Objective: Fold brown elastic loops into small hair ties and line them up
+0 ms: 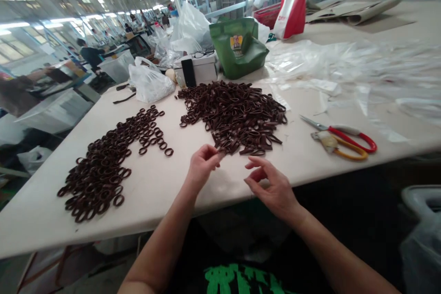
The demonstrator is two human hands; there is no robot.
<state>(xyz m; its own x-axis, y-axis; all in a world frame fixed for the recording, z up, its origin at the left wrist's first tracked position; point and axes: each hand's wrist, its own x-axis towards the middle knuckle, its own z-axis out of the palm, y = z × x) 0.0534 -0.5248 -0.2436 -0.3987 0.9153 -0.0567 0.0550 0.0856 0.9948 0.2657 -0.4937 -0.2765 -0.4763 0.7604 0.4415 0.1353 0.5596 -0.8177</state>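
A heap of flattened dark brown loops (237,110), leather-like strips, lies on the table in front of me. At its near edge my left hand (205,161) is closed in a pinch, with a small brown loop (222,151) at its fingertips. My right hand (272,186) hovers just right of it over the table's front edge. Its thumb and forefinger stand apart, and nothing shows between them. Over to the left is a second pile, of rounded brown rings (99,170), with several rings scattered beside it.
Red-handled scissors (344,135) and a yellow-handled cutter (341,146) lie on the table (165,183) at right. Behind the heap stand a green bag (237,50), a white box (203,68), a phone (188,72) and a white plastic bag (151,82). Clear plastic sheets (337,64) spread at back right.
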